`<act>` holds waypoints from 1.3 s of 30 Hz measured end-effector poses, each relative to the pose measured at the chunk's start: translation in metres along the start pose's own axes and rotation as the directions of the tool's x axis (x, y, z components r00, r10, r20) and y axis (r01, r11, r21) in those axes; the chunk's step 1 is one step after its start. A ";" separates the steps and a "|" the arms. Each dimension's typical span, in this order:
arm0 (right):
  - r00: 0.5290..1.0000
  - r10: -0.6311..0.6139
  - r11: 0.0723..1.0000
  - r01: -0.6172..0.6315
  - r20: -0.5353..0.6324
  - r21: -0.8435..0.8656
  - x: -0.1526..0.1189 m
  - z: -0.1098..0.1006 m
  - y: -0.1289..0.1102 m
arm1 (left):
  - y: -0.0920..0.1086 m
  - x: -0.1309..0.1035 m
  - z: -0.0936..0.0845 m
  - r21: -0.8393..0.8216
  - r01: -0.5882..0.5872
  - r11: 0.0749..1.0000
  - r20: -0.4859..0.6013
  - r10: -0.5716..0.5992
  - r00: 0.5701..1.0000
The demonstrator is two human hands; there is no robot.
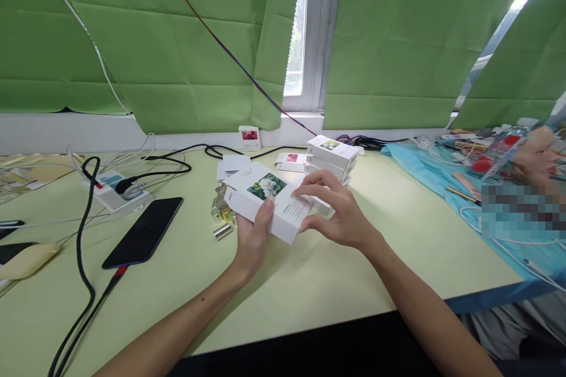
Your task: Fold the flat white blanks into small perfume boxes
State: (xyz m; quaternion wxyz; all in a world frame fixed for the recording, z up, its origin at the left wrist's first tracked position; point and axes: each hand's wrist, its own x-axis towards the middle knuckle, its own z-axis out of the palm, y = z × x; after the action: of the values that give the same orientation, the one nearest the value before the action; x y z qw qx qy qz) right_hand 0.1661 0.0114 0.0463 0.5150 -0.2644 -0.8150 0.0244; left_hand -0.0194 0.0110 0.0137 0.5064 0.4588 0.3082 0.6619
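A white cardboard box [267, 187] with a picture of a white flower on its face is held tilted above the table. My left hand [254, 241] grips its near edge, thumb on the printed face and the fingers hidden beneath. At the box's right end, the curved fingers and thumb of my right hand [336, 209] close on the edge. Flaps stand out at the far left end of the box. Behind my right hand is a stack of similar white boxes [332, 152]. Several small metallic cylinders [222, 231] lie left of my left hand.
A black phone [144, 232] on a charging cable and a white power strip [119, 191] lie at left. A small box with a pink picture [250, 138] leans at the wall. Blue plastic sheeting [424, 177] with clutter covers the right side, where another person's hand shows partly.
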 end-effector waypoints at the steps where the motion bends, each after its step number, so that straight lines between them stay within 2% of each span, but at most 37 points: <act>1: 1.000 0.002 1.000 -0.002 0.004 0.001 0.000 0.000 0.000 | 0.000 0.000 0.000 0.010 0.002 1.000 0.005 -0.002 1.000; 21: 1.000 0.017 1.000 -0.017 -0.008 0.009 -0.001 0.001 0.002 | 0.012 0.001 0.012 -0.091 0.101 0.991 -0.026 -0.103 0.994; 26: 0.999 0.053 0.998 -0.053 0.003 0.016 -0.001 -0.001 0.003 | 0.017 0.001 0.014 -0.147 0.178 0.973 0.013 -0.178 0.984; 33: 0.996 0.091 0.993 -0.092 0.018 0.079 -0.004 -0.001 0.007 | 0.019 0.000 0.014 -0.168 0.166 0.972 0.068 -0.157 0.985; 39: 0.994 0.104 0.992 -0.106 0.024 0.062 -0.003 -0.001 0.005 | 0.018 0.000 0.013 -0.173 0.188 0.967 0.090 -0.174 0.981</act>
State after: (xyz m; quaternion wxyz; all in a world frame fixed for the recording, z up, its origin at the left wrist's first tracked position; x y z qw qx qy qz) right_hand 0.1695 0.0145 0.0428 0.5125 -0.2902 -0.8042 0.0801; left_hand -0.0141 0.0054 0.0346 0.6154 0.4051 0.2683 0.6206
